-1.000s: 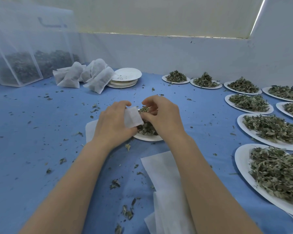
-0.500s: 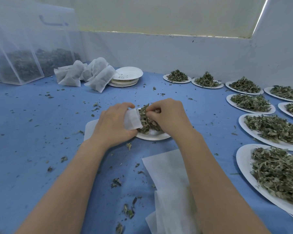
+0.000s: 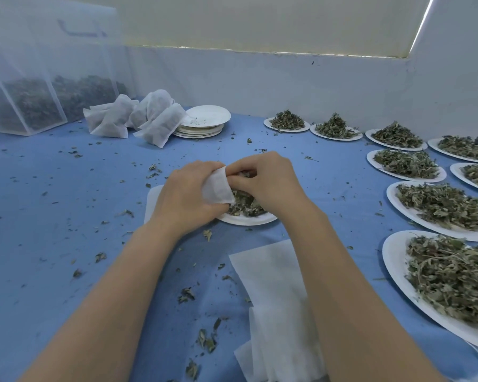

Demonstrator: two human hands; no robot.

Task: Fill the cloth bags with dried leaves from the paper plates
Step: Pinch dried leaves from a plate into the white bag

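At the middle of the blue table [image 3: 53, 216] the left hand [image 3: 185, 199] grips a small white cloth bag [image 3: 217, 187], fingers curled round it so its mouth faces three o'clock. The right hand [image 3: 265, 183], just beside it at three o'clock, has its fingers bent together and pinched at the bag's mouth; whether leaves are between the fingertips cannot be told. Both hands sit over a paper plate [image 3: 249, 219] that carries a low heap of dried leaves [image 3: 244, 204], with the bag touching the heap's nine o'clock side. Toward six o'clock from that plate lies a stack of flat empty bags [image 3: 273, 299]. Along the three o'clock edge run more plates of leaves [image 3: 439, 208], reaching round to one o'clock. At eleven o'clock a cluster of filled bags [image 3: 138, 117] leans against a stack of empty plates [image 3: 204, 121]. Farther out at ten o'clock stand mesh containers [image 3: 36, 106] with dark leaf matter inside. Loose leaf crumbs [image 3: 207, 340] are scattered over the table.
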